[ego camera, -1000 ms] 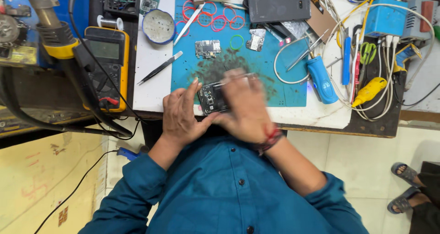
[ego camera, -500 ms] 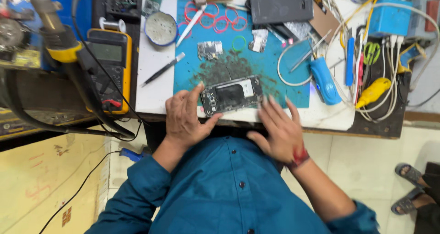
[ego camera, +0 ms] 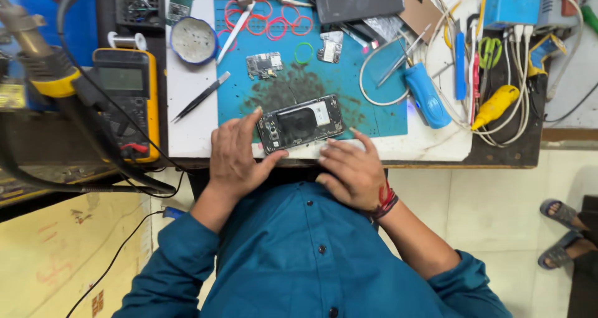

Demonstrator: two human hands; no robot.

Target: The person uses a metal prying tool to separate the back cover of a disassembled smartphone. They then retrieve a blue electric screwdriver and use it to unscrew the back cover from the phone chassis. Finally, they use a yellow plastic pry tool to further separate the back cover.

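**A:** Head view, item one: what is listed nearest the hands?

**B:** An opened phone (ego camera: 301,123), back cover off and insides exposed, is recorded lying flat on the near edge of the teal mat (ego camera: 380,115), over a dark smudge.

**A:** The hands?

**B:** The left hand (ego camera: 233,159) is entered as open and spread, with forefinger and thumb set against the phone's left end. The right hand (ego camera: 349,168) is entered as open and flat at the table edge, just near of the phone. Nothing is gripped by either.

**A:** State of the work?

**B:** The phone is logged as opened. A small circuit board (ego camera: 264,64) is noted lying apart, farther up the mat. No cover is seen refitted.

**A:** Surroundings?

**B:** Tweezers (ego camera: 200,97) are listed left of the mat, a yellow meter (ego camera: 128,106) at far left, and a blue screwdriver (ego camera: 427,95) to the right.

**A:** Changes?

**B:** A second ago the phone was covered by the right hand. Half a second ago that hand was drawn back to the right. It is now laid closer in. The phone's place is much the same.
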